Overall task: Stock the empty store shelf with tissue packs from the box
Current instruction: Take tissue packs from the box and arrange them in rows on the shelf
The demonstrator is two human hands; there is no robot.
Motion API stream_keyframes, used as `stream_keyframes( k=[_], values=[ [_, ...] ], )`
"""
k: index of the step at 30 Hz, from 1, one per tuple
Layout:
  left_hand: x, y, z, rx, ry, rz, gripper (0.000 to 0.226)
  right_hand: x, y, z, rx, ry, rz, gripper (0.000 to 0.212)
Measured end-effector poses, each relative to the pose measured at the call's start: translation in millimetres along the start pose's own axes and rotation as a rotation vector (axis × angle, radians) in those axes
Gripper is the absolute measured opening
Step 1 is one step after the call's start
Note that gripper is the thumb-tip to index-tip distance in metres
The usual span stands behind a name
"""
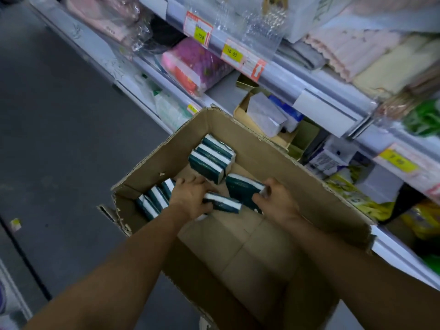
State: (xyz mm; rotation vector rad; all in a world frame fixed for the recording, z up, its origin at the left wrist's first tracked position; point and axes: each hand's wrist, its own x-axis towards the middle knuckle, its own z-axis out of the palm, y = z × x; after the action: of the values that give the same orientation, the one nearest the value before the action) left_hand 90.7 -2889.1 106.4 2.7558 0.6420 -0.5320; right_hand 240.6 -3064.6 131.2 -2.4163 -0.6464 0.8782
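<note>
An open cardboard box (297,172) stands on the floor in front of the shelves, with several dark green and white tissue packs inside. Both my hands are down in the box. My left hand (190,198) grips one tissue pack (223,203) lying near the middle. My right hand (276,198) holds another tissue pack (242,189) by its right end. A stack of three packs (212,158) lies at the far side of the box. More packs (154,198) stand on edge in the near-left corner, partly hidden by my left wrist.
Store shelves (321,91) run along the right with price tags (200,28), folded fabrics, a pink wrapped bundle (195,65) and small boxes. The dark floor (47,139) lies to the left of the box. A scrap of paper (15,223) lies on the floor.
</note>
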Motion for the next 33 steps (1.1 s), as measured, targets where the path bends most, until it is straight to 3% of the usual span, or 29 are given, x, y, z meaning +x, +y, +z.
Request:
stream_keyframes(
  k=[2,5,8,10,13,18,21,25,29,33],
  values=[
    [-14,3,-11,-0.39,0.112,-0.136,0.039,-16,0,-15,0.104,0.034,0.007,0.024],
    [-36,15,-41,-0.864,0.155,-0.261,0.033,-45,-8,-39,0.253,0.078,0.013,0.028],
    [-61,32,-74,-1.169,0.25,-0.283,0.023,-75,-20,-66,0.4,0.142,-0.044,0.024],
    [-78,44,-95,-1.278,0.336,-0.286,0.028,-94,-28,-87,0.458,0.194,-0.08,0.018],
    [-105,66,-129,-1.28,0.415,-0.248,0.034,-127,-39,-118,0.484,0.268,-0.16,0.011],
    [-144,97,-180,-1.255,0.446,-0.075,0.025,-194,-48,-169,0.524,0.339,-0.267,0.023],
    [-150,110,-211,-1.304,0.448,0.012,0.027,-227,-48,-205,0.511,0.39,-0.328,0.012],
    [-155,137,-259,-1.394,0.393,0.11,0.044,-265,-54,-257,0.412,0.565,-0.408,0.023],
    [-148,171,-309,-1.387,0.441,0.202,0.026,-290,-69,-313,0.359,0.717,-0.517,0.022],
    [-141,206,-349,-1.355,0.507,0.301,0.027,-292,-84,-366,0.301,0.908,-0.594,0.023]
  ],
)
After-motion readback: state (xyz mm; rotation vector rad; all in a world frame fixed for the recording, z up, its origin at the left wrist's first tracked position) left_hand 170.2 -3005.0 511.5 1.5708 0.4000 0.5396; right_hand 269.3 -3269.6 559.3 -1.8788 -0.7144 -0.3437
